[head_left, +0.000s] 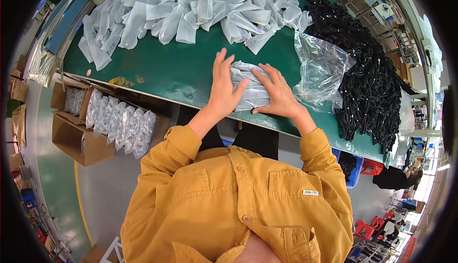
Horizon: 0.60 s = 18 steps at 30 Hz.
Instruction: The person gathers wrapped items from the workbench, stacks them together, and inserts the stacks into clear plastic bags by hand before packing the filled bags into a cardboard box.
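Note:
A stack of frosted white plastic packets [249,87] lies on the green table near its front edge, between my two hands. My left hand [224,82] is at the stack's left side, fingers stretched out and pointing away from me. My right hand [277,93] rests on the stack's right side with its fingers spread. To the right of the stack lies a clear plastic bag [322,70], crumpled. Beyond my hands a big heap of frosted white packets [191,10] covers the back of the table.
Black cables or straps [369,72] are heaped along the table's right side. At the lower left, cardboard boxes [83,141] stand beside the green table [162,79], one holding a row of filled clear bags [125,124]. A person in black [396,178] is at the far right.

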Available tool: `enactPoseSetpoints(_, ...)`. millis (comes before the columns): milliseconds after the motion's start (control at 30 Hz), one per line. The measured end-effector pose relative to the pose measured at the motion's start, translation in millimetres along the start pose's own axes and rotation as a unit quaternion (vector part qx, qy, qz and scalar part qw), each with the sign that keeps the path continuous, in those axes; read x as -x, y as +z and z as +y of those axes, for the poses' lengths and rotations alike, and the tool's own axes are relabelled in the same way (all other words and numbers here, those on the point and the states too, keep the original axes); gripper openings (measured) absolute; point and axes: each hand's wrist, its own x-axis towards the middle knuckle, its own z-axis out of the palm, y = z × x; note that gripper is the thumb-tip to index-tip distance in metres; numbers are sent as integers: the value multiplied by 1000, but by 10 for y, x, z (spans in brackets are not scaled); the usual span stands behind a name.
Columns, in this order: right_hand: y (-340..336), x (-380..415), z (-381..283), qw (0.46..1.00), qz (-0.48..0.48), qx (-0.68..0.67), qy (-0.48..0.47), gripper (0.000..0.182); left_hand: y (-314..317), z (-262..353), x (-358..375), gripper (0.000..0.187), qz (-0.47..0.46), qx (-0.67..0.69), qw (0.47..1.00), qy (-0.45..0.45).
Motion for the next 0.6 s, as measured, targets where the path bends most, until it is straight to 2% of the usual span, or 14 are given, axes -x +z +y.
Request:
enactPoseSetpoints(67, -3, -5, 16, 1000, 15, -8, -13, 107, 218, -135, -88, 42, -38, 12, 999, 3)
enactPoseSetpoints(100, 33, -3, 54, 999, 27, -19, -19, 104, 253, -175, -89, 33, -94, -4, 996, -13)
enactPoseSetpoints(233, 73, 22, 114, 994, 69, -43, -67, 89, 302, -197, -91, 16, -86, -41, 995, -5)
enactPoseSetpoints(467, 101, 409, -37, 991, 97, -88, -4, 88, 357, -86, -58, 20, -150, 90, 980, -90)
enactPoseSetpoints(533, -32, 712, -120, 987, 119, -92, 49, 88, 493, 39, -21, 22, -133, 156, 972, -118)
enactPoseSetpoints(567, -119, 896, -171, 984, 128, -95, 75, 88, 566, 52, -9, 30, -149, 188, 961, -139)
enactPoseSetpoints(600, -224, 1092, -221, 978, 139, -98, 118, 87, 677, -41, 19, 29, -168, 177, 955, -167)
